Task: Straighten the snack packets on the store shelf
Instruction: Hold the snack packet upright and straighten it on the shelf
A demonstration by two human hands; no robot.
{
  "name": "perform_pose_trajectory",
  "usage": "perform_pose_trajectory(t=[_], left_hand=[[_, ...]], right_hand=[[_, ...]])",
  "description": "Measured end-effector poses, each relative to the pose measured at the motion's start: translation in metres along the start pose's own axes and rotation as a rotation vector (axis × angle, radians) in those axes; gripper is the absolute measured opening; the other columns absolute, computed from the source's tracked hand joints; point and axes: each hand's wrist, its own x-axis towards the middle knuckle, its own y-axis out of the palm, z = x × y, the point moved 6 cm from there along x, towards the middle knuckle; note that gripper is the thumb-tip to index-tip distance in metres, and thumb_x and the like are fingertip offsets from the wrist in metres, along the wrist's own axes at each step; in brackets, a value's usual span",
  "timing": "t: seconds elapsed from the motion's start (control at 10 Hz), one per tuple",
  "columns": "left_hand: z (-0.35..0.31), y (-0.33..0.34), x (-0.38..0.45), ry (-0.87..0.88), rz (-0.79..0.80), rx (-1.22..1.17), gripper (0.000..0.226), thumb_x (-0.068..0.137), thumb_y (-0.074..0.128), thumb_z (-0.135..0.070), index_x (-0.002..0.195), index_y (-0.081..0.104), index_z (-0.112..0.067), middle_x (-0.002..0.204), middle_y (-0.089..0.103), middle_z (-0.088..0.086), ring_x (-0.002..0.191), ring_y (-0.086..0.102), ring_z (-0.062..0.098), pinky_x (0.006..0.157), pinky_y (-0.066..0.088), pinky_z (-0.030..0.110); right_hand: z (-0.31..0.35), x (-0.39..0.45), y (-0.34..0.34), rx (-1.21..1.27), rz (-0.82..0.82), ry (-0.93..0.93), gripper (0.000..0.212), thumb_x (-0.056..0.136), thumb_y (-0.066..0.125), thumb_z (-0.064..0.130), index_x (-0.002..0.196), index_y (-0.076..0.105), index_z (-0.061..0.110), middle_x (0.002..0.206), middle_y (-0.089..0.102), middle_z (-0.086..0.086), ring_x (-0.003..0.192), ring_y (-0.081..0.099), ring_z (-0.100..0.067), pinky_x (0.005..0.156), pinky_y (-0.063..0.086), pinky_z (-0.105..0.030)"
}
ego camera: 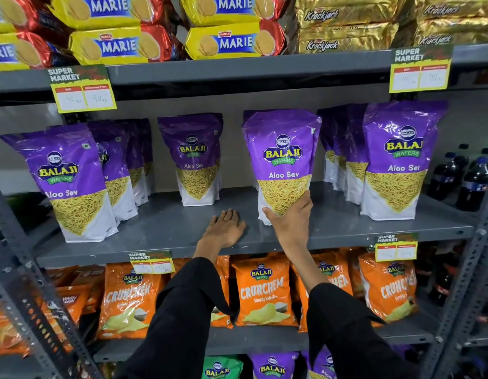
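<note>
On the grey middle shelf (166, 228), at about one o'clock from the centre of my view, my right hand (290, 222) grips the lower front of a purple Aloo Sev packet (281, 154). The thumb sits on the packet's left bottom corner and the fingers (305, 199) wrap up its right lower edge, so the hand is closed around the base. The packet stands upright, facing me, its bottom touching the shelf.

My left hand (225, 227) lies flat on the bare shelf at twelve o'clock, just beside the held packet at its left, palm down, fingers stretched forward and close together, holding nothing.

Another Aloo Sev packet (195, 160) stands further back at eleven o'clock, apart from the held one. A row of them (70, 181) leans at nine o'clock, the front one tilted to the left. At three o'clock a further packet (398, 162) stands near the shelf's front edge with more behind it.

Yellow Marie biscuit packs (231, 42) fill the shelf above, and orange Crunchem bags (263, 291) the one below. Dark bottles (472, 181) stand at the far right.
</note>
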Motion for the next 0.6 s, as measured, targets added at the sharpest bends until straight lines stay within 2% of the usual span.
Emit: perform_pose_trajectory(t=[0.6], left_hand=[[-0.0004, -0.0005, -0.0022, -0.013, 0.014, -0.02, 0.065, 0.106, 0.017, -0.042, 0.16, 0.014, -0.006, 0.17, 0.01, 0.012, 0.157, 0.008, 0.025, 0.127, 0.007, 0.047]], right_hand=[[0.0015, -0.0046, -0.0019, 0.022, 0.016, 0.011, 0.121, 0.071, 0.085, 0.051, 0.156, 0.009, 0.009, 0.153, 0.032, -0.016, 0.137, 0.046, -0.033, 0.097, 0.053, -0.044]])
